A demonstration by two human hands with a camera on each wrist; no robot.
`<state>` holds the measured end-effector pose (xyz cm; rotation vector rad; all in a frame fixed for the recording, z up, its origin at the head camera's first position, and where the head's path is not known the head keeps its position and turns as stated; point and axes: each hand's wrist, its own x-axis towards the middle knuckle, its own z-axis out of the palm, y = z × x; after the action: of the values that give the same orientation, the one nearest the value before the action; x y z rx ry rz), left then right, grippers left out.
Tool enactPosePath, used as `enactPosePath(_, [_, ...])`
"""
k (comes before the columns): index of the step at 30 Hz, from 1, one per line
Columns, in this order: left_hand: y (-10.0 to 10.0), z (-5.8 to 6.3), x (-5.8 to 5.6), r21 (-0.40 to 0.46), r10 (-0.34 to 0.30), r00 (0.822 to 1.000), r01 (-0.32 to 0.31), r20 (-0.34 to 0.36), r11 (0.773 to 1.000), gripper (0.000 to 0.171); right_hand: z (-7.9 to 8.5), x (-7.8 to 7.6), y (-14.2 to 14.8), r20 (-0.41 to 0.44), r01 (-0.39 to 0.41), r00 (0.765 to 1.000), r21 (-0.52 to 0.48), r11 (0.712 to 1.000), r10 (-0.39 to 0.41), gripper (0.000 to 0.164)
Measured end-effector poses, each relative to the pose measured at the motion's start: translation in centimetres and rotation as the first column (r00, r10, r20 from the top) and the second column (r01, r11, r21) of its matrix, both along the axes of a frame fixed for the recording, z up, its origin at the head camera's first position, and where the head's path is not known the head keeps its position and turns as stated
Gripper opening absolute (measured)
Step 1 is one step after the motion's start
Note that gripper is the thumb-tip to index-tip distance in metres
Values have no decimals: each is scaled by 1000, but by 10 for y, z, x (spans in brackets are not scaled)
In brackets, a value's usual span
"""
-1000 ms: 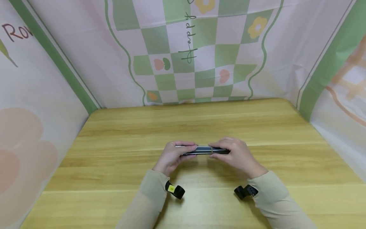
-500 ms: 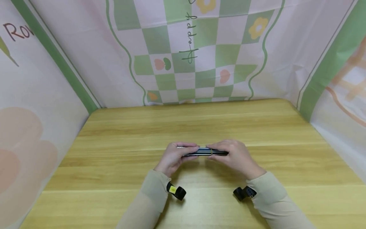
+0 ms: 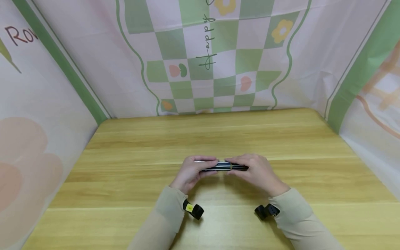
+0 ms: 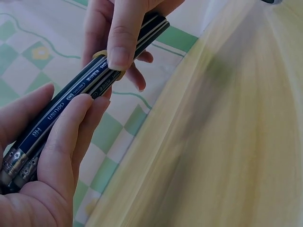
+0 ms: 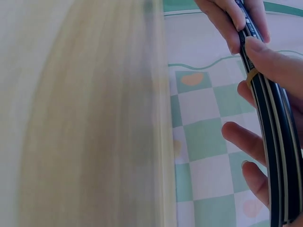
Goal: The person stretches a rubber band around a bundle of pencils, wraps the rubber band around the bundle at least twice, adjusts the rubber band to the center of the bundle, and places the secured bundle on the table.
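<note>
Dark blue striped pencils (image 3: pixel 223 166), bundled together, lie level between both hands over the middle of the table. A tan rubber band (image 5: pixel 252 76) circles the bundle; in the head view it shows beside the right fingertips. My left hand (image 3: pixel 188 172) grips the end with silvery metal ferrules (image 4: pixel 16 160), thumb along the near side. With thumb and fingers, my right hand (image 3: pixel 258 172) holds the other end close to the band. White lettering with "HB" runs along one pencil in the left wrist view. The palms hide both bundle ends in the head view.
The wood-grain table (image 3: pixel 131 146) reaches back to a checkered green and white cloth (image 3: pixel 201 83). Printed cloth walls also stand on the left and right. A small black camera (image 3: pixel 197 211) is strapped to the left wrist, another black camera (image 3: pixel 260 211) to the right.
Both hands and the pencil bundle have come slightly nearer the front edge. The right hand has shifted a little left, toward the left hand. Both grips stay on the bundle.
</note>
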<state>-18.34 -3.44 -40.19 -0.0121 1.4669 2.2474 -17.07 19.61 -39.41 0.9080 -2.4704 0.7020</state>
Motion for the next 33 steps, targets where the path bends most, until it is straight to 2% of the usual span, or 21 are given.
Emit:
enactPosePath(3, [-1,-1,-1,1,17,1000,-17,5,1000,33,1,1,1,77,31,997,-25,999,-29,44])
enactPosePath(6, [-3,-1,-2,-3,32,999,-32,4,999,32,3,2,4,222,79,973,-95,992,-56,45])
enactPosePath(10, [-7,0,-3,-1,56,998,-56,15,998,31,5,1,10,422,160,906,-254,954,-39,40])
enactPosePath(13, [-11,1,-5,6,66,998,-66,24,998,31,3,-3,13,529,196,848,-384,902,41,35])
enactPosePath(17, [-15,1,-7,5,84,996,-84,31,996,30,2,-6,16,617,219,770,-496,840,163,35])
enactPosePath(19, [-15,0,-7,1,92,995,-92,32,996,30,2,-7,17,645,240,743,-506,828,180,37])
enactPosePath(21, [-16,0,-8,-3,97,995,-97,35,995,31,2,-8,18,666,262,726,-501,825,174,39])
enactPosePath(25, [-18,0,-10,-5,72,997,-72,20,997,40,1,-10,20,686,287,709,-492,822,163,41])
enactPosePath(29, [-25,0,-12,-41,49,999,-50,-19,998,47,-4,-12,23,699,315,689,-525,790,190,43])
enactPosePath(31, [-29,-1,-13,-72,61,998,-63,-32,995,49,-6,-13,25,705,335,679,-545,769,204,43])
enactPosePath(33, [-33,-2,-15,-110,74,996,-78,-40,991,49,-8,-14,26,709,350,677,-546,761,197,44])
